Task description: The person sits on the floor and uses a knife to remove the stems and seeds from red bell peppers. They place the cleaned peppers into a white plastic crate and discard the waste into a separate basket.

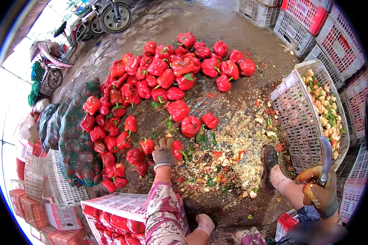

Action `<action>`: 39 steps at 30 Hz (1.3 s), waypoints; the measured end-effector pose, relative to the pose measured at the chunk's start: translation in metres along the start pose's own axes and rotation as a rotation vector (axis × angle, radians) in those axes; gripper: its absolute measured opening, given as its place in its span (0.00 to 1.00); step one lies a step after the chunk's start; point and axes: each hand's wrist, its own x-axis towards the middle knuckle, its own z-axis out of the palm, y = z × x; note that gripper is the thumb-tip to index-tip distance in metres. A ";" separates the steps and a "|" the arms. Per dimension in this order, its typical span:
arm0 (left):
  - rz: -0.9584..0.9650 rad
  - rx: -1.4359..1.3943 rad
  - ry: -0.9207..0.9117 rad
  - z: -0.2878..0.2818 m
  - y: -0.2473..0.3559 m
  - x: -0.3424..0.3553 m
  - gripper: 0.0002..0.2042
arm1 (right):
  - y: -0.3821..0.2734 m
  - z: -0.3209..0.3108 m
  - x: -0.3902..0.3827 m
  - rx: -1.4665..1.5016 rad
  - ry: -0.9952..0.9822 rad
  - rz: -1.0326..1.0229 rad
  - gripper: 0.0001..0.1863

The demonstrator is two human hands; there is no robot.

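Head view: glossy red bell pepper w/ green stem [177,150] lies on the wet brown floor [249,98], just right of the L hand [164,153] in its grey-brown glove. Prob. light for its size, hollow, stiff-walled but apt to crack if squeezed hard; waxy skin likely slippery, esp. if the glove's damp. Best hold: fingers round the broad shoulders, not the stem alone, as it might snap. L fingers reach forward; can't tell if they're grasping anything, b/c the glove's back hides the tips. R hand [323,194], in an orange-stained glove, has its fingers clenched round the grip of a curved metal blade [326,159], tip up.

Further out: big loose heap of red bell peppers [156,67] toward the floor's far L; pale seeds + scraps [237,175] nearer; white slatted plastic crate [292,118] w/ pale seedy cores [325,106] at the floor's R edge; dark green mesh sack [79,143] at its L edge; parked motorbikes [115,18] in the far L corner.
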 end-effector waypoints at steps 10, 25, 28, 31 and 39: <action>-0.253 -0.969 0.087 0.036 0.028 -0.078 0.49 | -0.003 0.009 -0.011 0.009 -0.262 -0.084 0.09; 0.425 -1.417 0.386 -0.199 0.105 -0.285 0.38 | 0.028 0.051 -0.054 0.073 -0.688 -0.306 0.10; 0.397 -1.368 0.477 -0.192 0.115 -0.296 0.37 | 0.031 0.045 -0.060 0.075 -0.691 -0.272 0.09; 0.359 -1.264 0.589 -0.190 0.119 -0.302 0.37 | 0.033 0.044 -0.060 0.070 -0.676 -0.280 0.09; 0.449 -1.753 0.593 -0.203 0.135 -0.300 0.33 | 0.050 0.041 -0.054 -0.191 -0.611 -0.422 0.10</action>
